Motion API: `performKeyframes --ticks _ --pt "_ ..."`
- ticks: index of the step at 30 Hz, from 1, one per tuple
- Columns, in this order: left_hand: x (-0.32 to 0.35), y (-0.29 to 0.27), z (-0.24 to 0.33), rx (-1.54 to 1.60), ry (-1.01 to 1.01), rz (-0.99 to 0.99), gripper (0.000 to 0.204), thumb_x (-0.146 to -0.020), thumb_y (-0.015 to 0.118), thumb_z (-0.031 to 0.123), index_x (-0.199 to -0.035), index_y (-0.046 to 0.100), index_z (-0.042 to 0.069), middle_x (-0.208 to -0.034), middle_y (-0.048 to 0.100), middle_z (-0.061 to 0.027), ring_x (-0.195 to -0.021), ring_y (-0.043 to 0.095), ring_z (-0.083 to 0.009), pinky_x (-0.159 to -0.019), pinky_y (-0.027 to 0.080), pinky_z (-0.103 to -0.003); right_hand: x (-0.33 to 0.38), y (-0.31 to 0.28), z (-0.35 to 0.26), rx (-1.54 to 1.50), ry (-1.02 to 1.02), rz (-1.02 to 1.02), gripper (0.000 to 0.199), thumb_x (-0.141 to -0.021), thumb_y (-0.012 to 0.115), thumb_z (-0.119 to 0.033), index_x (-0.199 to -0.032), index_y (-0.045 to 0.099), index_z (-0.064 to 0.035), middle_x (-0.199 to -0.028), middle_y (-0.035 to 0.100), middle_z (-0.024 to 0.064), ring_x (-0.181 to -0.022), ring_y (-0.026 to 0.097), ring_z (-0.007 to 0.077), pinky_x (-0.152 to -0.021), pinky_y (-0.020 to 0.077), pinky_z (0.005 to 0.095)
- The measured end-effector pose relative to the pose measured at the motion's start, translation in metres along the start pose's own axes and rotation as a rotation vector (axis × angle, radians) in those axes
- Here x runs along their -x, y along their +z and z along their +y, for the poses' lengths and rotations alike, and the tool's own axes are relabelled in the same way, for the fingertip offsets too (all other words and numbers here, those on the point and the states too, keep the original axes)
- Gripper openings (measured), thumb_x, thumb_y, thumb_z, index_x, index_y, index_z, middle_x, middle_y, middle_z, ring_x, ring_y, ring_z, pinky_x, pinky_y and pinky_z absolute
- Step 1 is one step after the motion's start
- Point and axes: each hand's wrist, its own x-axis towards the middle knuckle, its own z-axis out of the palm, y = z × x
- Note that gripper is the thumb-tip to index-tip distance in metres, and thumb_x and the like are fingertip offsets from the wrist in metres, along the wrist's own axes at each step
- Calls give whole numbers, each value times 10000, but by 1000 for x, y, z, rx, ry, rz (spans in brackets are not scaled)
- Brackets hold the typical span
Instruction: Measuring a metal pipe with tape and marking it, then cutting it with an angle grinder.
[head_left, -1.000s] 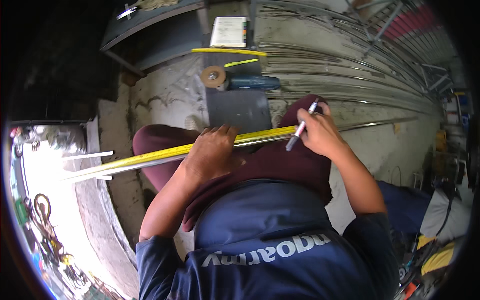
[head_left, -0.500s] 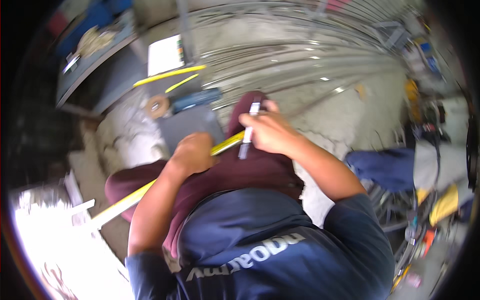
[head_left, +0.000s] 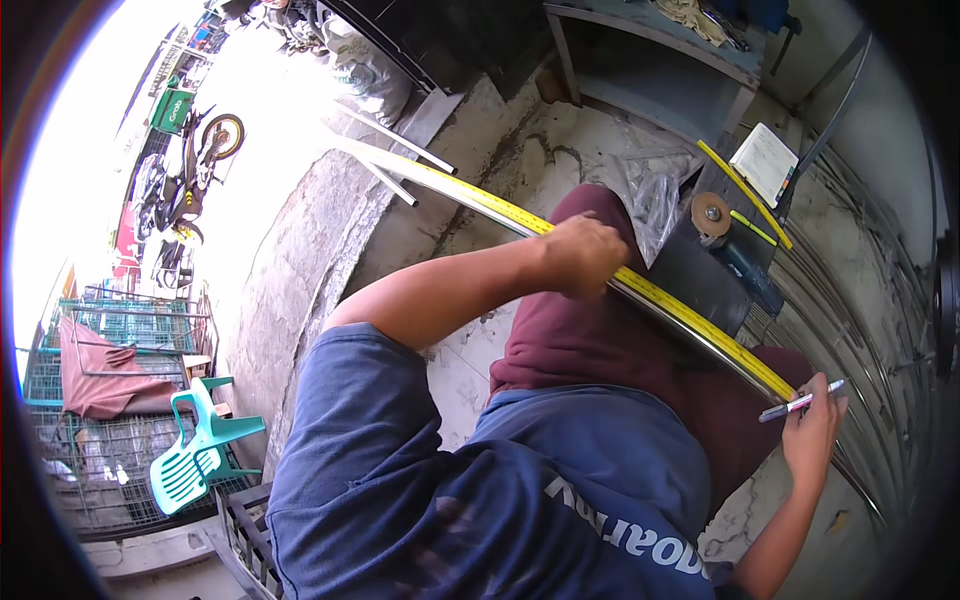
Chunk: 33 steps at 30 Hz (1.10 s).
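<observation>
A yellow measuring tape [head_left: 690,317] runs stretched along a shiny metal tube [head_left: 655,312] across my lap, from the bright doorway at upper left to my right knee. My left hand [head_left: 583,255] is closed around both, above my left thigh. In my right hand [head_left: 815,425], close to the tube's right end, is a white and dark marker pen [head_left: 795,402], pinched between the fingers. Whether the right hand also touches the tape is hard to make out.
An angle grinder [head_left: 748,275] with a brown disc [head_left: 711,214] lies on a dark board before me, near a notebook [head_left: 765,163] and a yellow strip [head_left: 740,188]. Metal rods [head_left: 840,300] cover the right floor. A workbench [head_left: 660,40] stands behind; a green chair [head_left: 205,440] is at left.
The view has swung left toward the doorway. My right hand, still holding the marker, is farther from my left hand, out by the right knee. The left hand remains closed on the tape.
</observation>
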Motion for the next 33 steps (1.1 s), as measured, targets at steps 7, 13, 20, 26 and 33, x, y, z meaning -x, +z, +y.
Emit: performKeyframes --ticks 7,13,20,26,33 --pt "75 29 -116 -18 -266 58 277 -808 826 203 -1065 735 153 -880 753 -92 -903 713 -297 -984 401 -431 -13 -11 -31 53 23 3 214 -904 659 23 -1057 514 -12 -928 676 209 -958 638 442 -1075 370 581" --pt "93 59 -156 18 -337 104 302 -814 818 206 -1101 734 163 -1068 760 -60 -1029 699 -270 -1041 394 -431 -28 -3 -76 141 -44 48 145 -935 663 -35 -1005 537 -21 -879 678 222 -886 633 432 -970 404 526" --pt "105 73 -178 23 -362 153 330 -794 819 198 -1110 735 154 -1082 762 -60 -1061 693 -266 -1051 390 -436 -39 17 -82 138 -65 49 134 -939 678 -52 -992 557 -26 -879 689 212 -866 630 416 -907 407 497" --pt "123 85 -214 -47 -473 206 402 -768 805 192 -1164 737 164 -1093 764 -69 -1143 669 -299 -1100 378 -441 -39 20 -83 170 -74 87 135 -928 690 -39 -986 569 -25 -923 700 199 -897 632 403 -916 406 488" --pt "128 99 -237 -27 -412 288 364 -768 814 156 -1122 730 153 -1050 754 -81 -1095 676 -311 -1101 360 -459 -32 22 -70 143 10 -18 147 -943 673 -25 -1059 587 4 -988 708 227 -945 592 454 -955 399 532"
